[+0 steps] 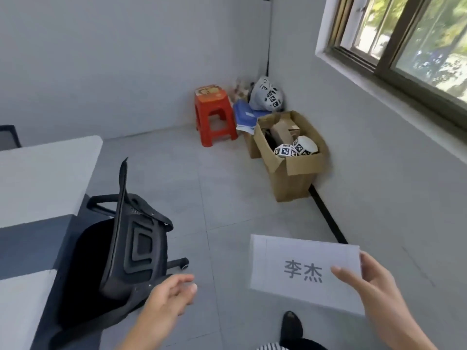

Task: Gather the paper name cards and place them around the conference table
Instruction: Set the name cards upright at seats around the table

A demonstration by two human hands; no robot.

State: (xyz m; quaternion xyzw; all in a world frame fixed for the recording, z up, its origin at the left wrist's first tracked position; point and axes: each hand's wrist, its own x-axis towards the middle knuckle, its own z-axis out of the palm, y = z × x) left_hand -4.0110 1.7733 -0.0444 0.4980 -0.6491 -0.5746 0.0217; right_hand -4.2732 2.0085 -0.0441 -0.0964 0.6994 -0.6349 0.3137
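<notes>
Right hand (371,281) grips name card (303,271); left hand (171,291) empty beside chair (121,248)

The single head-worn wide-angle camera is looking forward and steeply down from standing height, facing a room corner (267,72). The floor (227,198) is filling mid-frame; the hands are appearing close at the bottom edge.

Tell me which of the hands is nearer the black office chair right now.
Left. The left hand hovers open just beside the black office chair backrest, while the right hand is off to the right holding the name card.
</notes>
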